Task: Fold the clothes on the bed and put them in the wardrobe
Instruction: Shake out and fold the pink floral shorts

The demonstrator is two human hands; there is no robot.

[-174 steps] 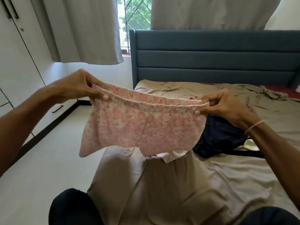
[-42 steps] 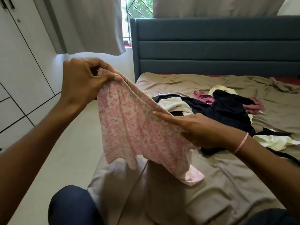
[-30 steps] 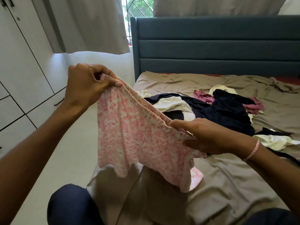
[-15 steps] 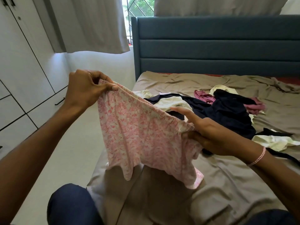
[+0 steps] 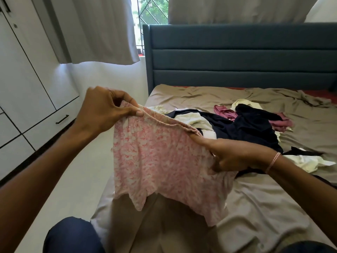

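- Several white wardrobe [image 5: 27, 79] doors and drawer fronts fill the far left, all closed, with a dark drawer handle [image 5: 62, 119] on one low front.
- One knee [image 5: 73, 236] in dark cloth shows at the bottom edge, over the pale floor [image 5: 60, 189].
- Further right a grey curtain [image 5: 94, 28] hangs against the white wall, and a strip of window [image 5: 151, 13] with a diamond grille shows beside it.
- Raised over the floor next to the bed, the left hand [image 5: 104, 110] pinches one end of an elastic waistband between thumb and fingers.
- That waistband belongs to the pink shorts [image 5: 158, 161], which hang in the air between the two hands. The band is stretched on a slope from upper left down to lower right, and the legs droop over the near corner of the bed [image 5: 264, 207]. Whether the hem touches the sheet cannot be told.
- Lower and well apart from its partner, the right hand [image 5: 235, 154] holds the other end: the forefinger lies along the waistband and the remaining fingers curl into the cloth. A pink bracelet [image 5: 273, 161] circles the wrist.
- Beyond that hand a pile of clothes [image 5: 251, 128] lies mid-bed on the brown sheet, with navy, cream and maroon pieces tangled together.
- At the far end stands a blue-grey padded headboard [image 5: 237, 55].
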